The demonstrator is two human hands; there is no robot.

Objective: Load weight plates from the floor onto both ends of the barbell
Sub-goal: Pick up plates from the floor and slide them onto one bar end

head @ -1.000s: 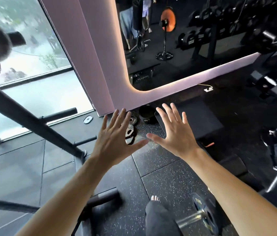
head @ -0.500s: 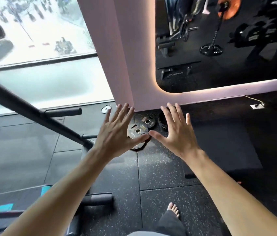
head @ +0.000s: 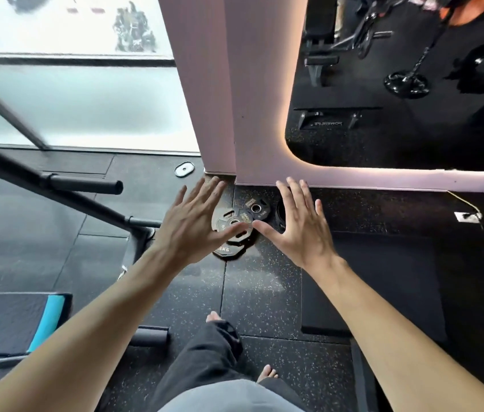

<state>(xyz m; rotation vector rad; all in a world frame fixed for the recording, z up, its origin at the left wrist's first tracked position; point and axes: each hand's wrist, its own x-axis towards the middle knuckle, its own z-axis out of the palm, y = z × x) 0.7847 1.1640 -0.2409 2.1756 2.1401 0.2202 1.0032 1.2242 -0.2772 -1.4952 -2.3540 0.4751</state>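
Observation:
Several small black weight plates lie on the speckled rubber floor at the foot of a pink pillar: a stacked pair [head: 228,230] and a smaller one [head: 256,208] behind it. Another dark plate [head: 280,211] peeks out beside my right hand. My left hand [head: 196,221] and my right hand [head: 300,224] are both stretched out in front of me with fingers spread, held above the plates and holding nothing. My left thumb overlaps the top plate in the view. The barbell is out of sight.
The pink pillar [head: 228,99] and a mirror wall [head: 398,84] stand straight ahead. A black rack frame [head: 56,188] with a peg slants in from the left. A black mat [head: 383,286] lies to the right, a blue-edged mat [head: 47,316] to the left. My bare feet stand below.
I have stepped closer to the pillar, so the plates now sit directly under my outstretched hands. The barbell end seen a second ago has left the view.

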